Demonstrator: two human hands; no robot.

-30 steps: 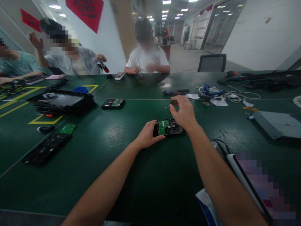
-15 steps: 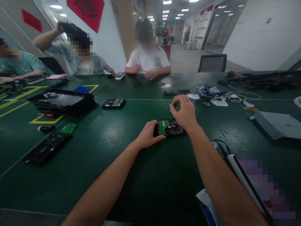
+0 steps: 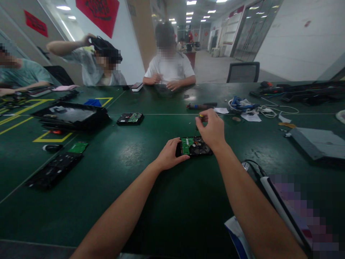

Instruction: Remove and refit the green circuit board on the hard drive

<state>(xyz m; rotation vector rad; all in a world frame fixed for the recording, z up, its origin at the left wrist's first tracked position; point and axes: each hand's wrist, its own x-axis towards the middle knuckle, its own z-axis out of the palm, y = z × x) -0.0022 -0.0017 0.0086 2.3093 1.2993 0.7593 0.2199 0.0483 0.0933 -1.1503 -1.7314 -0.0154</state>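
Black rectangular hard drive (image 3: 201,145), lying flat on the glossy dark-green tabletop (image 3: 172,194) straight ahead. Shows a green printed circuit board (image 3: 185,146) over the left part and a darker face to the right.

At the left end, gripping the casing with the left hand (image 3: 172,154): thumb along the near edge, fingers curled at the far edge, closed on the drive. Above the right part, pinching a small yellow-and-dark tool handle (image 3: 201,117) between thumb and fingers of the right hand (image 3: 212,126). Appears to point a thin shaft down toward the drive; cannot tell whether touching.

Beyond the right hand, a dark rod-shaped tool (image 3: 199,107) beside a white paper scrap (image 3: 221,110), then a tangle of blue and white cables (image 3: 244,104). Farther right, a flat grey metal box (image 3: 320,142).

To the left, a second black drive with green circuitry (image 3: 130,118), then a wide black plastic tray (image 3: 70,117). Nearer, a long black plastic frame (image 3: 55,169) next to a loose green circuit board (image 3: 78,146).

Across the tabletop, seated, a person in a white shirt (image 3: 171,70).
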